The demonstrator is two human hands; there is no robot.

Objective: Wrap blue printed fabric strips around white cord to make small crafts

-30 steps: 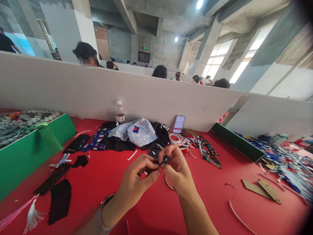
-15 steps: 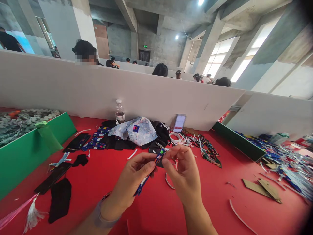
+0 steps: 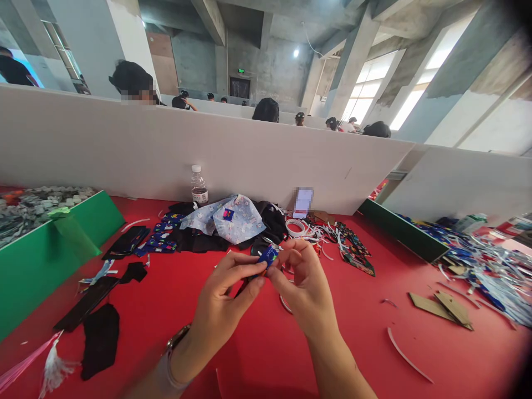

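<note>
Between my two hands is a small piece of blue patterned fabric (image 3: pixel 268 255), held above the red table. My left hand (image 3: pixel 228 288) pinches its left side between thumb and fingers. At its right edge, my right hand (image 3: pixel 303 282) has thumb and fingers closed together on the fabric. The fingers hide much of the piece. Just beyond the hands lie a light-blue printed cloth (image 3: pixel 241 221) on black fabric and a roll of white tape (image 3: pixel 295 227) among loose white strips.
A water bottle (image 3: pixel 199 185) and a phone (image 3: pixel 303 202) stand by the white partition (image 3: pixel 249 152). Green-walled bins (image 3: pixel 91 227) flank the table, with scraps heaped at the right. Black fabric pieces (image 3: pixel 101 341) lie at left, cardboard strips (image 3: pixel 440 310) at right. People sit beyond the partition.
The blue fabric has been turned: its long end no longer hangs below my left hand, and a broader patterned face shows between the fingers. The view has shifted slightly.
</note>
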